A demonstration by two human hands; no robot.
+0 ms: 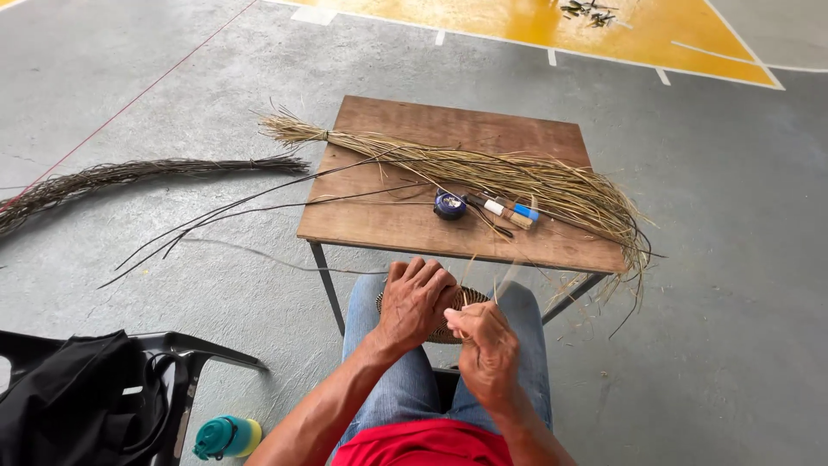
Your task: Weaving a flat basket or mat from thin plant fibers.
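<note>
Red shirt (pixel 427 449) nearest lens. Woven disc (pixel 448 324) being pressed on lap under left hand (pixel 414 302), fingers curled over rim. Strand (pixel 483 285) being pinched shut by right hand (pixel 487 349). Strand best kept taut, pulled snug beside fingertips. Table (pixel 379 224) edge just beyond knuckles; open floor (pixel 707 345) outward of right fingers.

Straw, wood and grey concrete

The table (pixel 405 220) is reddish-brown wood; the bundle (pixel 483 168) on it is pale straw-yellow with dark strands trailing off. The tape measure (pixel 449 204) is dark blue, the tools (pixel 509 210) beside it white, blue and tan. The woven disc (pixel 448 324) shows a brown and tan coiled pattern. The jeans (pixel 405 380) are faded blue, the shirt (pixel 427 444) red. The floor (pixel 690 345) is grey with a yellow field edged in white; the bag (pixel 78 401) is black, the bottle (pixel 226 437) teal and yellow.
</note>
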